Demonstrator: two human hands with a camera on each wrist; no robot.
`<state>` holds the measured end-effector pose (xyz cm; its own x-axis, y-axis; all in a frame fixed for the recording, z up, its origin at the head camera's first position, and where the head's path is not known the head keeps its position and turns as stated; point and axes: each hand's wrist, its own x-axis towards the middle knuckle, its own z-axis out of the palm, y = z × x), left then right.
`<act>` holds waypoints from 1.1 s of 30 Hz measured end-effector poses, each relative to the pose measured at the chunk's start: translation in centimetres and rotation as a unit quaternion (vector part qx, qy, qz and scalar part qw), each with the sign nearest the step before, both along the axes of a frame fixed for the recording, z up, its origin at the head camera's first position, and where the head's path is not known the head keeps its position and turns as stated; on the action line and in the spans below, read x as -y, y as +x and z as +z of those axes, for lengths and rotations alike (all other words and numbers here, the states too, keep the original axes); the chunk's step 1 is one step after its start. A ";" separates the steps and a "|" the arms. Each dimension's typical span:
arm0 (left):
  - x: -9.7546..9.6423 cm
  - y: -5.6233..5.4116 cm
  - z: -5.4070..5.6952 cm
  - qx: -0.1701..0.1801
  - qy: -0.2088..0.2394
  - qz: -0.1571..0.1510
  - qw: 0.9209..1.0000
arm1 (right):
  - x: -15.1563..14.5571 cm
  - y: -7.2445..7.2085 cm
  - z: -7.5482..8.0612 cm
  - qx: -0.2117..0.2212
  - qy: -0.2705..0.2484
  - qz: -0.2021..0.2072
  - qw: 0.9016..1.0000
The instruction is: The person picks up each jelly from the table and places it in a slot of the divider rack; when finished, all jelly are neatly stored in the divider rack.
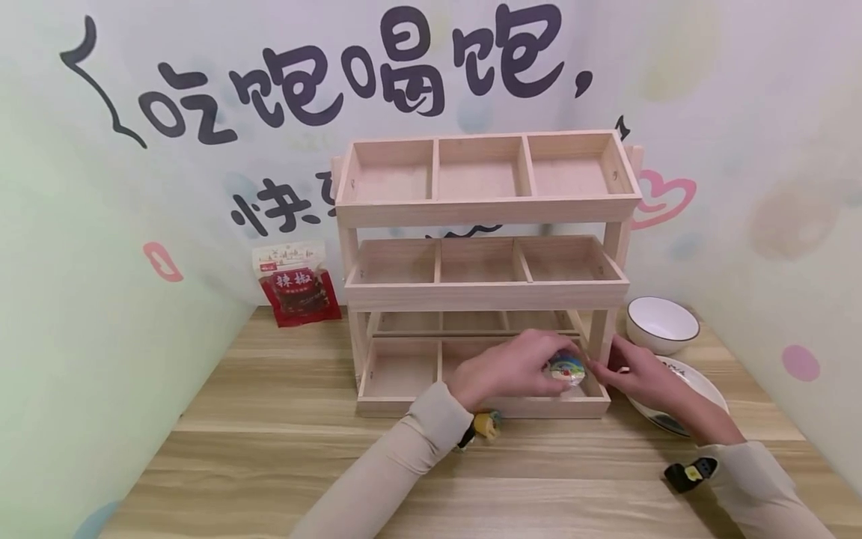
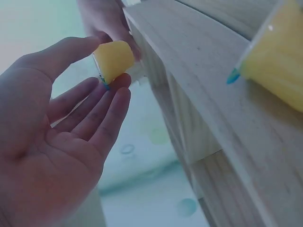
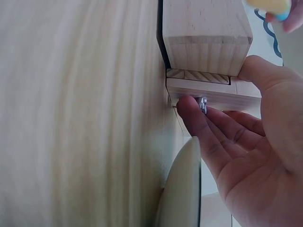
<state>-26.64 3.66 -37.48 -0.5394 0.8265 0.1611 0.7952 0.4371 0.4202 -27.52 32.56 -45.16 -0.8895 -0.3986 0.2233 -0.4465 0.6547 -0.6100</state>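
In the head view my left hand (image 1: pixel 515 365) is over the right compartment of the lowest front tray of a wooden three-tier shelf (image 1: pixel 485 298). Between thumb and fingertips it pinches a small jelly cup (image 1: pixel 567 369) with a colourful lid; the left wrist view shows the cup's yellow body (image 2: pixel 116 59). My right hand (image 1: pixel 640 378) grips the shelf's right side low down. In the right wrist view its thumb lies against the wood, and its fingers (image 3: pixel 189 111) bend around the leg (image 3: pixel 218 97) beside a metal bolt.
Another yellow jelly cup (image 1: pixel 486 424) lies on the table before the shelf, partly behind my left sleeve. At right are a white bowl (image 1: pixel 663 323) and a plate (image 1: pixel 703 389) near my right wrist. A red food pouch (image 1: pixel 296 288) stands at back left against the wall.
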 end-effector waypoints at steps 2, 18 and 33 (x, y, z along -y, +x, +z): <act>-0.3 -0.6 -0.4 0.007 -0.005 0.010 1.000 | -0.1 0.0 -0.2 0.001 0.000 -0.003 1.000; -3.0 -2.4 -2.7 -0.016 -0.110 0.032 0.993 | -0.2 -0.1 0.0 0.017 0.008 -0.007 1.000; -2.6 -2.3 -2.7 -0.021 -0.092 0.032 0.995 | -0.2 -0.1 -0.2 0.016 0.012 -0.011 1.000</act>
<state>-28.93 6.25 -40.20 -0.5875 0.8085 0.0344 0.7788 0.5534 0.2954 -27.65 32.72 -45.34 -0.9049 -0.3827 0.1860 -0.4120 0.6788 -0.6079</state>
